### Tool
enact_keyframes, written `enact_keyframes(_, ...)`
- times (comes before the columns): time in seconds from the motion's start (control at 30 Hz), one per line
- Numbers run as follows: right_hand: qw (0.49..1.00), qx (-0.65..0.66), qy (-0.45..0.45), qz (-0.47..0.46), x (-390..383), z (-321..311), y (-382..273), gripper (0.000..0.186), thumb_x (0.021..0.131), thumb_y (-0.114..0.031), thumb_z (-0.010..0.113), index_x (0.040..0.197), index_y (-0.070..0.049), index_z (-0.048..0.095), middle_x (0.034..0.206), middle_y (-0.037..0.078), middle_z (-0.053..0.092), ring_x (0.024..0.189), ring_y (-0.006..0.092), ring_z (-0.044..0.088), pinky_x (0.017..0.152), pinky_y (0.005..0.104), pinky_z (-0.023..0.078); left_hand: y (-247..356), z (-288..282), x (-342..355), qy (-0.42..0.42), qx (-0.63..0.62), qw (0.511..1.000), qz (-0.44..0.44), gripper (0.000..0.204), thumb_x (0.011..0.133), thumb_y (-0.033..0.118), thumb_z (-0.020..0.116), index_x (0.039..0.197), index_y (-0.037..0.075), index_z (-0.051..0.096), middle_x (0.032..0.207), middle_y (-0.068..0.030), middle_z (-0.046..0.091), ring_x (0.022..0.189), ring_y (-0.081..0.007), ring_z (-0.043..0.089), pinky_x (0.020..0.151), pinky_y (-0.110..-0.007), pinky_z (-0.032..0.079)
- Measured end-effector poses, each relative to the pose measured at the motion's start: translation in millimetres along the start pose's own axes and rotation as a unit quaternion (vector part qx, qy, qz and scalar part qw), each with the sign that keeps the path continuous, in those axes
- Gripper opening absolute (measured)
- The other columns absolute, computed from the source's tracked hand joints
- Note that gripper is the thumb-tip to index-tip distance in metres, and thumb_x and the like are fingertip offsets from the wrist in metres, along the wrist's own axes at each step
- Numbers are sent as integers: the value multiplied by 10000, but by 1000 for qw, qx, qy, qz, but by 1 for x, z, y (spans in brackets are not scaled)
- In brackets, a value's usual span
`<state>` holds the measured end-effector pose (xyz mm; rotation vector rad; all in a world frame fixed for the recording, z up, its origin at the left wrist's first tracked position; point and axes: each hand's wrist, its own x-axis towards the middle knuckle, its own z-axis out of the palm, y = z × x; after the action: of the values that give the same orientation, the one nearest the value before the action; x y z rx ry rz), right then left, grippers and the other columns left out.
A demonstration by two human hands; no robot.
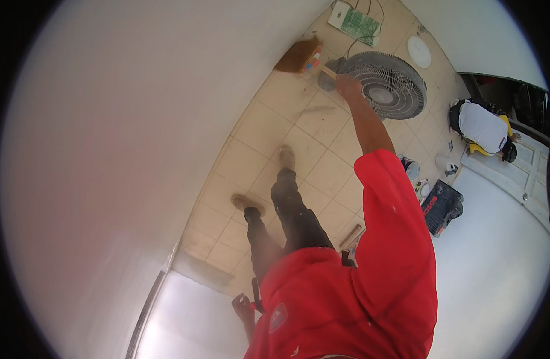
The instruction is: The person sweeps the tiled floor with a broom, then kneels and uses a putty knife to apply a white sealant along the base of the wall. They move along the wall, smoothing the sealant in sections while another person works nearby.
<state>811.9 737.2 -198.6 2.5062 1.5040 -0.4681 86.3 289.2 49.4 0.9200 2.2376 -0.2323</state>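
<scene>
My right hand, at the end of an outstretched arm in a red sleeve, is closed round the light handle of a soft broom. The broom's brown, fan-shaped bristles reach the foot of the white wall, and a coloured band binds them. Just right of that hand stands a large grey floor fan, its round guard facing up toward me. Low beside my body, my left hand has its fingers curled in. A narrow dark thing stands next to it; what those fingers hold, if anything, is too small to tell.
The white wall runs along my left above the tiled floor. Right lie a black tool case, a paint bucket and a white container. A person bends over a white panelled door. Cables trail behind the fan.
</scene>
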Motion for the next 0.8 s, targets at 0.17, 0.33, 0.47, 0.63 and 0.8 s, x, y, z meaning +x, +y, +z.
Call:
enact_keyframes(0.17, 997, -68, 19, -38, -40, 50, 43, 335, 1019, -241, 447, 1151, 4, 634, 853, 134, 719, 730, 299, 722, 579, 441, 568, 24, -3, 28, -25, 15, 998, 51, 278, 946, 161, 621, 1147, -27, 663, 1206, -194, 555, 1052, -310, 634, 865, -387, 566)
enact_keyframes(0.33, 989, 29, -112, -95, -183, 4, 4, 390, 965, -131, 458, 1301, 50, 535, 890, 191, 709, 829, 326, 719, 667, 456, 576, 6, 9, 46, -20, 48, 998, 37, 293, 949, 171, 623, 1161, -28, 662, 1198, -197, 566, 1066, -303, 629, 861, -377, 566)
enact_keyframes(0.47, 963, 54, -232, -124, -216, -6, -2, 310, 924, -167, 522, 1169, -26, 649, 888, 192, 713, 871, 359, 716, 732, 467, 585, 66, 2, 49, -36, 36, 995, 83, 293, 956, 178, 625, 1160, -31, 655, 1183, -192, 574, 1055, -298, 628, 842, -370, 572)
enact_keyframes(0.63, 951, 32, -235, -200, -134, 86, 3, 225, 885, -212, 546, 938, -87, 726, 937, 136, 729, 898, 336, 718, 739, 487, 581, 94, -8, 53, -16, 35, 995, 89, 258, 965, 151, 616, 1141, -35, 647, 1183, -191, 571, 1049, -296, 628, 831, -361, 579)
enact_keyframes(0.8, 979, -10, -198, -51, 13, 68, 42, 255, 972, -163, 510, 1136, -75, 684, 1171, 146, 689, 1069, 317, 681, 806, 488, 556, 71, -20, 34, -3, 46, 996, 72, 253, 969, 152, 616, 1142, -30, 650, 1181, -187, 567, 1044, -299, 626, 817, -365, 581)
